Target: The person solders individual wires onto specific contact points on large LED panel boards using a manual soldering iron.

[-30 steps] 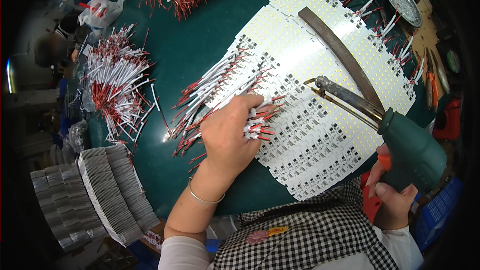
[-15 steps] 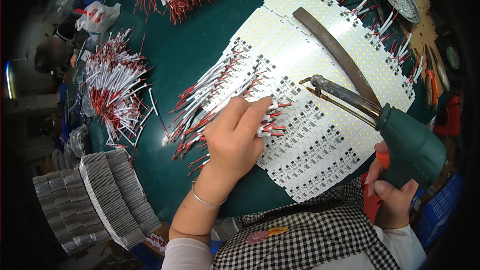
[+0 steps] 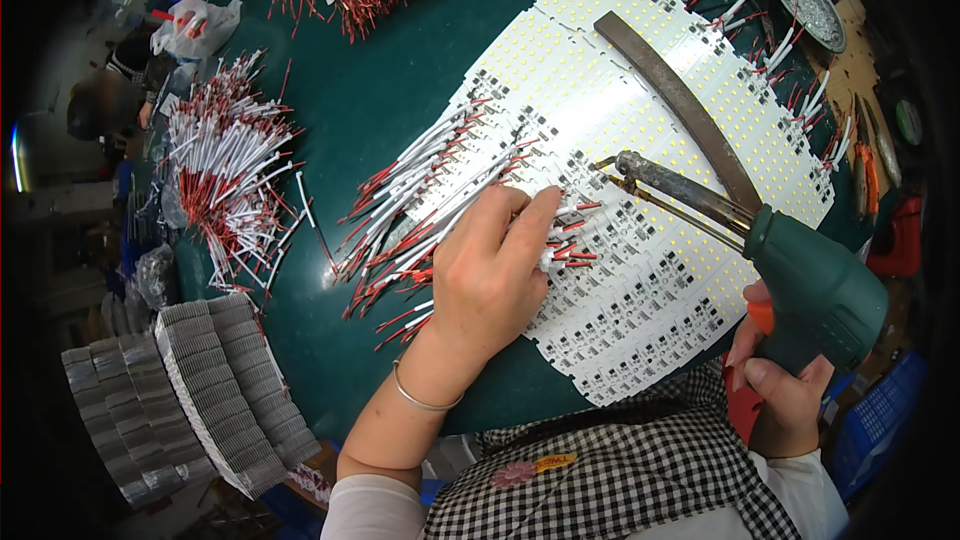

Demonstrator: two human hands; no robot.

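My left hand [image 3: 492, 275] is closed on a small bunch of short white-and-red wires [image 3: 572, 240], their red ends sticking out past my fingers to the right. It is over a sheet of white LED circuit boards [image 3: 640, 270], among wires lying across the boards' left part. In my right hand [image 3: 785, 390] is a green soldering gun [image 3: 820, 290] with an orange trigger. Its hot tip [image 3: 606, 166] points left, above the small dark components on the boards and up and right of the wires I hold. A curved rusty metal bar [image 3: 680, 105] lies across the boards.
Piles of white-and-red wires [image 3: 225, 170] lie on the green table [image 3: 370, 70] at left and at the far edge. Stacked metallic strips [image 3: 235, 390] stand at the lower left. A round dish [image 3: 805, 0] and orange-handled pliers [image 3: 864, 175] are at right.
My left hand has shifted a little to the right with the bunch of wires. The soldering gun has moved slightly left in my right hand.
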